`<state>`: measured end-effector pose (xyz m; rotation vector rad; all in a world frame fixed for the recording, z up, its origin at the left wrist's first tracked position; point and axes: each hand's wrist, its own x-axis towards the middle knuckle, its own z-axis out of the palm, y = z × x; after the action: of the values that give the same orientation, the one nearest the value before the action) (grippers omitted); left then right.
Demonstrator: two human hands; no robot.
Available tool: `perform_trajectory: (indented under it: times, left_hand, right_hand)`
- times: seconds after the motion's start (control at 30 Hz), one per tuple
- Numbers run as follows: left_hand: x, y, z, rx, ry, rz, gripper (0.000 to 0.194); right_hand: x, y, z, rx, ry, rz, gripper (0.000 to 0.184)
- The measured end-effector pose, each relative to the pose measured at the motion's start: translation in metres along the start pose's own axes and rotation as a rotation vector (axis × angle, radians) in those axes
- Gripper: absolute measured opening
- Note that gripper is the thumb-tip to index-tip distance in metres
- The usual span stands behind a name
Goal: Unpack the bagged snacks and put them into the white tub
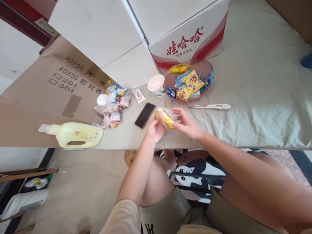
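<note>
Between my two hands is a yellow packaged snack in clear plastic, held over the front of the covered table. My left hand grips its left end from below. My right hand pinches its right end with thumb and fingers. Just beyond it stands a pink glass bowl with yellow and blue snack packets in it. A white paper cup is left of the bowl. Near my left hand lies a black phone. A white utility knife lies beyond my right hand.
Several wrapped snacks are heaped on the left, with a small white box beside them. A pale yellow detergent bottle lies at the table's front left edge. White cartons stand at the back, and a brown carton on the left.
</note>
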<state>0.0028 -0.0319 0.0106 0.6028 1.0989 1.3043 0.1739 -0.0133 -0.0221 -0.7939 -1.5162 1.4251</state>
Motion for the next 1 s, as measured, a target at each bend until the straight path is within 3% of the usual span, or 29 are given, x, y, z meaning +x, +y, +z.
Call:
perform_trajectory:
  times: [0.1, 0.2, 0.23, 0.3, 0.4, 0.47, 0.6, 0.73, 0.83, 0.9, 1.0]
  left_hand:
    - [0.013, -0.03, 0.031, 0.001, -0.029, 0.037, 0.038]
    - [0.02, -0.042, 0.045, 0.026, -0.127, 0.008, 0.055]
    - [0.022, -0.043, 0.047, 0.035, -0.2, -0.05, 0.06]
    - [0.026, -0.044, 0.049, 0.066, -0.317, -0.15, 0.064]
    - [0.033, -0.043, 0.05, 0.103, -0.264, -0.123, 0.059]
    - [0.038, -0.039, 0.047, 0.075, -0.183, -0.083, 0.053]
    - [0.039, -0.029, 0.031, 0.042, -0.113, -0.064, 0.043]
    - [0.032, -0.019, 0.015, -0.002, -0.025, 0.058, 0.047]
    - [0.029, -0.012, 0.006, -0.075, 0.052, 0.162, 0.058]
    - [0.03, -0.008, 0.0, -0.138, 0.07, 0.1, 0.048]
    - [0.031, -0.006, -0.007, -0.205, 0.055, -0.074, 0.029]
  right_hand:
    - [-0.003, 0.001, -0.011, -0.212, 0.187, -0.107, 0.046]
    - [-0.008, -0.001, -0.025, -0.532, 0.426, -0.164, 0.036]
    - [-0.01, -0.002, -0.029, -0.623, 0.432, -0.196, 0.035]
    - [-0.013, -0.006, -0.037, -0.739, 0.325, -0.277, 0.034]
    - [-0.015, -0.013, -0.049, -0.745, 0.13, -0.375, 0.035]
    - [-0.016, -0.015, -0.062, -0.772, 0.166, -0.338, 0.03]
    - [-0.017, -0.01, -0.091, -1.065, 0.362, -0.078, 0.033]
    - [-0.02, -0.003, -0.106, -1.26, 0.349, 0.08, 0.032]
    - [-0.022, -0.007, -0.103, -1.235, 0.321, 0.153, 0.022]
    - [-0.023, -0.012, -0.094, -1.074, 0.312, 0.204, 0.016]
    - [-0.025, -0.02, -0.069, -0.664, 0.239, 0.211, 0.012]
